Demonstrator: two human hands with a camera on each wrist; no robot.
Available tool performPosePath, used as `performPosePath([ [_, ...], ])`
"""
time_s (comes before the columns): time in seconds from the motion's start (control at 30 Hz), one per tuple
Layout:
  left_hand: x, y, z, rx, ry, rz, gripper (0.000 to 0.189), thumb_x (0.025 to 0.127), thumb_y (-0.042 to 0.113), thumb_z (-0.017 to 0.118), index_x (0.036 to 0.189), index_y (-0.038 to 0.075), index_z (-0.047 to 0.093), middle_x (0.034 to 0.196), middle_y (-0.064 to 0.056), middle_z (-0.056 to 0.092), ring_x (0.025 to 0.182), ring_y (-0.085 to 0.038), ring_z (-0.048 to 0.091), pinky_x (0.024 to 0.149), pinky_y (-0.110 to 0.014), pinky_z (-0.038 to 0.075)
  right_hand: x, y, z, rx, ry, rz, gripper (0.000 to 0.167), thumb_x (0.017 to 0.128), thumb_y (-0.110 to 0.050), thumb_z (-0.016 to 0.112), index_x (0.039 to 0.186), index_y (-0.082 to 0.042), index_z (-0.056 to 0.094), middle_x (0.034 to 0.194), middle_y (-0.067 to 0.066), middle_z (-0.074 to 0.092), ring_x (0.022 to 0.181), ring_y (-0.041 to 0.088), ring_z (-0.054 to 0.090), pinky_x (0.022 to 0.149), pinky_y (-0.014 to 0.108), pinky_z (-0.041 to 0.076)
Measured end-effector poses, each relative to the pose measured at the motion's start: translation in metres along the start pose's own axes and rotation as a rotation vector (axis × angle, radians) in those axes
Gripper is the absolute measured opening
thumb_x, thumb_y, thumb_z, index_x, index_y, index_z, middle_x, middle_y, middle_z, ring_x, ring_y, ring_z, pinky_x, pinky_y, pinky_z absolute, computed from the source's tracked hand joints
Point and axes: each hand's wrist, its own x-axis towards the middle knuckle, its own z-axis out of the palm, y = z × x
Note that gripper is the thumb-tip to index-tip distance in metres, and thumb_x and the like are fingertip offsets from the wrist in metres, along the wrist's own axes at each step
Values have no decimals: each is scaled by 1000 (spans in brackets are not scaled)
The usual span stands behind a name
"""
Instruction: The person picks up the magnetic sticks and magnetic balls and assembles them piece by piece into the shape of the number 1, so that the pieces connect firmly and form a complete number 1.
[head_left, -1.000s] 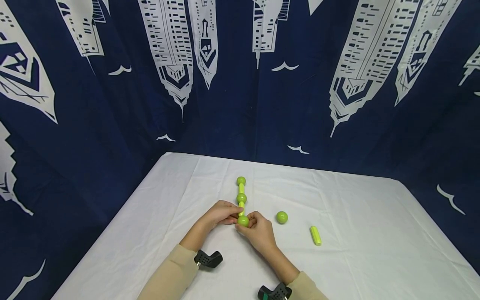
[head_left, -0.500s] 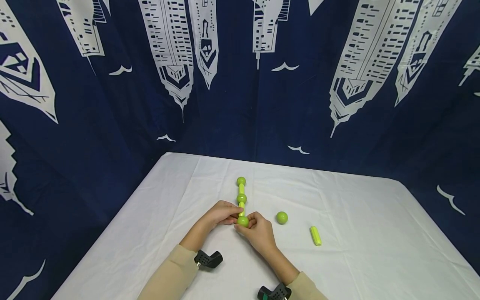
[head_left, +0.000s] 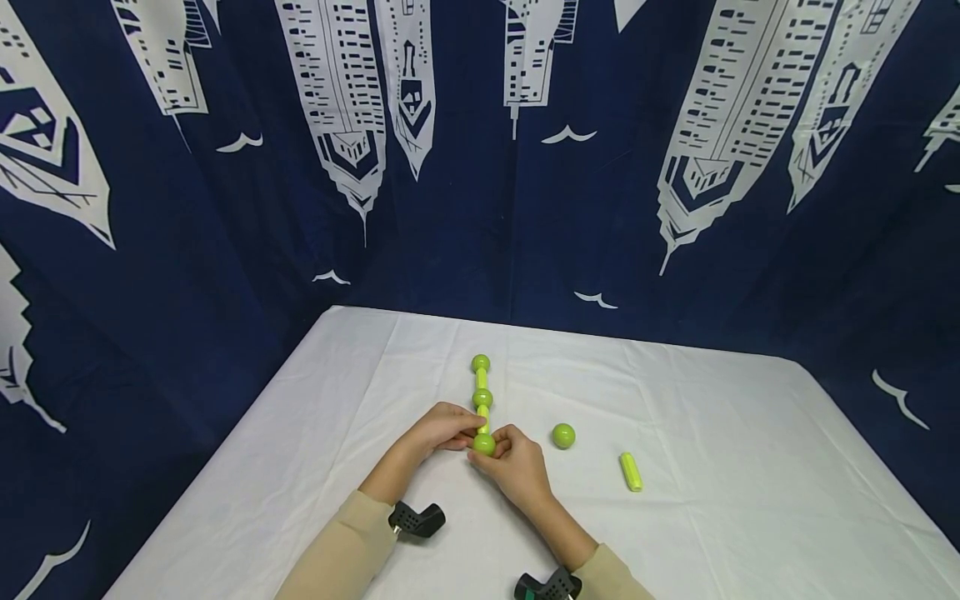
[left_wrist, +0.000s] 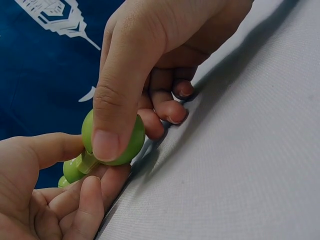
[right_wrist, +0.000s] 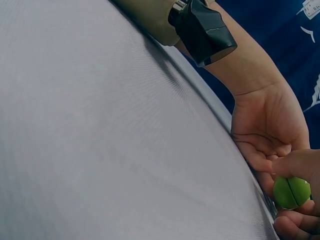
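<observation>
A straight chain of green balls joined by yellow-green sticks lies on the white cloth in the head view, its far ball (head_left: pixel 481 362) and middle ball (head_left: pixel 483 397) pointing away from me. My left hand (head_left: pixel 442 426) pinches the near stick (head_left: pixel 483 414) between thumb and fingers. At the chain's near end, my right hand (head_left: pixel 517 462) grips the near ball (head_left: pixel 483 444). In the left wrist view the right thumb presses on this ball (left_wrist: pixel 127 145), where the stick meets it. A dark line crosses the same ball (right_wrist: pixel 291 193) in the right wrist view.
Right of the hands lie a loose green ball (head_left: pixel 563 435) and, farther right, a loose yellow-green stick (head_left: pixel 631 472). White cloth (head_left: pixel 750 483) covers the table. A dark blue curtain (head_left: pixel 465 242) with white building prints hangs behind it.
The near ball and the chain have shifted very slightly left. Both hands keep their grips, and the loose ball and stick stay where they were.
</observation>
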Motion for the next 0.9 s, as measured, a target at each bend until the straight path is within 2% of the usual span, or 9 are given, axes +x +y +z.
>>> performPosePath([
  [0.23, 0, 0, 1, 15, 4, 20, 25, 91, 20, 69, 96, -4, 70, 75, -2, 65, 59, -2, 60, 53, -11, 51, 0, 1, -1, -15, -19, -7, 35, 73, -19, 86, 90, 0, 61, 66, -2, 54, 59, 8, 49, 51, 20, 43],
  [0.63, 0, -1, 0, 11, -12, 6, 28, 91, 22, 68, 99, -5, 69, 77, -3, 66, 61, -4, 62, 55, -12, 52, 0, 3, -1, 21, -8, -5, 33, 73, -16, 85, 91, 1, 63, 69, 0, 57, 61, 9, 51, 53, 20, 45],
  [0.77, -2, 0, -1, -1, -32, 4, 30, 92, 23, 67, 100, -5, 68, 78, -4, 66, 62, -5, 62, 58, -14, 54, 1, 5, -1, 40, 2, -9, 33, 73, -14, 85, 92, 2, 64, 70, 1, 59, 62, 8, 53, 53, 19, 47],
  [0.9, -4, 3, -2, -19, -95, -4, 31, 92, 23, 67, 103, -6, 68, 81, -5, 68, 65, -7, 64, 61, -15, 55, 1, 5, -2, 51, 25, -16, 31, 74, -13, 84, 93, 3, 65, 71, 2, 60, 62, 7, 54, 54, 19, 48],
])
